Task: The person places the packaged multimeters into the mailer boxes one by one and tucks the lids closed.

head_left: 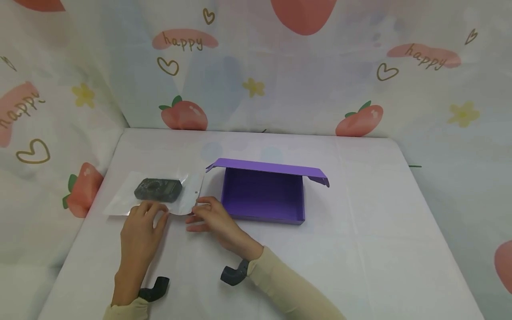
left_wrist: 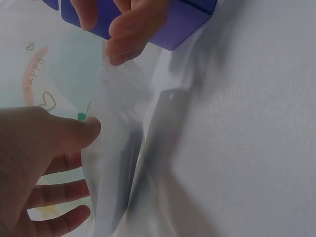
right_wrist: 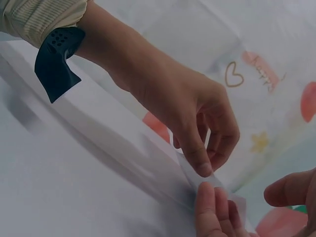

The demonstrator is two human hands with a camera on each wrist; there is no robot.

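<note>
A black multimeter (head_left: 158, 190) with a dial and a small screen lies on its back within a clear plastic bag (head_left: 122, 202) at the table's left. My left hand (head_left: 141, 231) pinches the bag's near edge between thumb and fingers, just below the multimeter. In the left wrist view the film (left_wrist: 116, 113) stands up from the table, with a dark shape showing through it. At the bag's right end, by its small hole, my right hand (head_left: 214, 222) touches the corner with extended fingers. Its thumb (right_wrist: 286, 190) is apart from those fingers in the right wrist view.
Just right of my right hand stands a purple box (head_left: 262, 195), its lid (head_left: 268, 166) raised along the back and its inside facing me. A white cloth covers the table (head_left: 384, 231). Printed fabric walls (head_left: 288, 75) enclose the back and sides.
</note>
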